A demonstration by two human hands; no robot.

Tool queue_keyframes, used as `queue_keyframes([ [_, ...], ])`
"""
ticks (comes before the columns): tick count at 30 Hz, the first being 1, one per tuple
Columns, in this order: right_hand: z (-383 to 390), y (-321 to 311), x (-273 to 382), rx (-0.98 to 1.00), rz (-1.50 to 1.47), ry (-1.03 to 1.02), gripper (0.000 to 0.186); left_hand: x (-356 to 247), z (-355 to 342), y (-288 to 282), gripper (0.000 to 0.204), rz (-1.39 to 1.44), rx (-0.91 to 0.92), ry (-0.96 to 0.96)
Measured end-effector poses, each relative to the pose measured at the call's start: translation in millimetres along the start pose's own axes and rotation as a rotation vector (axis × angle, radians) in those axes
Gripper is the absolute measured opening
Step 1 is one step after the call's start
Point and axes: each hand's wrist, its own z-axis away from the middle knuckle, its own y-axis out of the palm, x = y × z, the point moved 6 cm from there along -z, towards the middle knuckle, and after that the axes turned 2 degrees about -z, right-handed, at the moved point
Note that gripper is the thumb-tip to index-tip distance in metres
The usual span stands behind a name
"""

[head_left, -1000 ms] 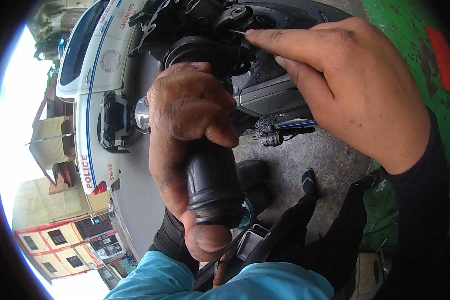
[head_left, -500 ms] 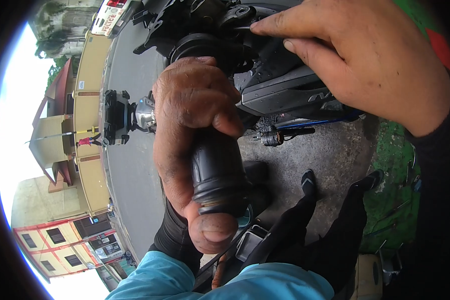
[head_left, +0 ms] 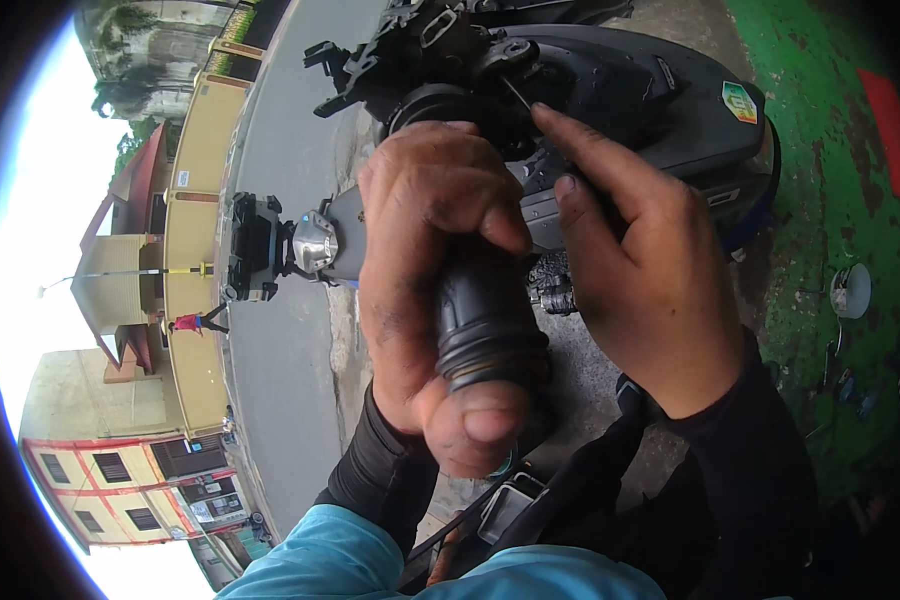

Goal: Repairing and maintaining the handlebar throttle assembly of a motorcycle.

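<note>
at centre, l hand [head_left: 425, 220] wraps blk tube [head_left: 482, 310], prob. light, rubbery; hold mid-barrel. r hand [head_left: 655, 265] at thin rod [head_left: 517, 95], grip unclear.

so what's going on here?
A person is handling a mechanical part in front of a dark motorbike. The left hand is wrapped around a black tube, thumb over its near end. The right hand points its index finger at the near end of a thin metal rod, thumb held apart; its other fingers are hidden.
</note>
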Motion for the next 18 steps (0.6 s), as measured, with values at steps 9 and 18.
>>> queue_keyframes([
  [9, -10, 2, 40, 0.014, -0.031, 0.144, 0.039, -32, -16, -12, 0.056, -0.141, 0.019, -0.111],
  [18, -14, -4, 43, -0.023, 0.255, 0.031, 0.033, -34, -8, -14, 0.049, -0.166, 0.057, -0.155],
])
